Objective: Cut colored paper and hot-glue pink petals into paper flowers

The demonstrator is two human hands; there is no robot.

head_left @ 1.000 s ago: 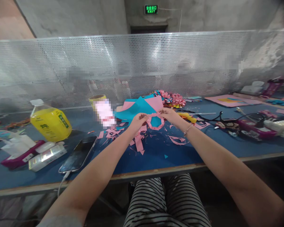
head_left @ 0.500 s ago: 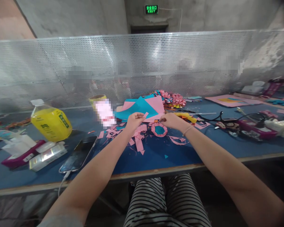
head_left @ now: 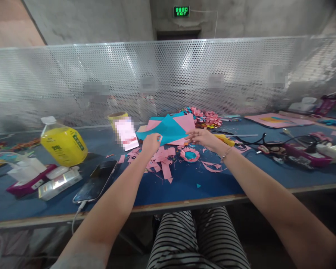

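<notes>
Pinching a small pale slip (head_left: 160,138) in the left hand (head_left: 152,144), mid-frame — holding the right hand (head_left: 201,138) with fingers loosely spread, just beyond the pink ring (head_left: 189,159) on the bench (head_left: 159,195), right of centre.

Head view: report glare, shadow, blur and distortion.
Head view: bright glare on the grey perforated metal panel; pixel blocks over most of the glowing white phone screen; deep shadow beneath the blue tabletop; sides seemingly stretched, top right corner dark; the round pink paper ring with blue centre looks soft, fine detail lost.
</notes>
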